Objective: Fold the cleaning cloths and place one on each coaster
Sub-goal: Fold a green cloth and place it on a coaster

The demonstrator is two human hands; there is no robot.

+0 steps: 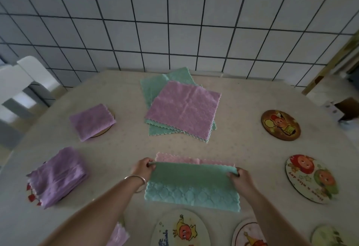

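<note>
A green cloth (192, 185) with a pink underside lies on the table in front of me, its far half lifted and turned toward me. My left hand (142, 168) pinches its left far corner and my right hand (240, 177) pinches its right far corner. A stack of flat pink and green cloths (182, 107) lies at the table's middle back. On the left, two folded purple cloths (92, 121) (58, 177) each sit on a coaster. Bare coasters lie at the right (280, 125) (310, 179) and along the near edge (180, 230) (248, 234) (328, 236).
The round table (120, 148) has a pale dotted cover. Another purple cloth (117, 235) shows at the near edge under my left arm. A white chair (25, 82) stands at the left, a tiled wall behind, and a cardboard box (345, 109) at the right.
</note>
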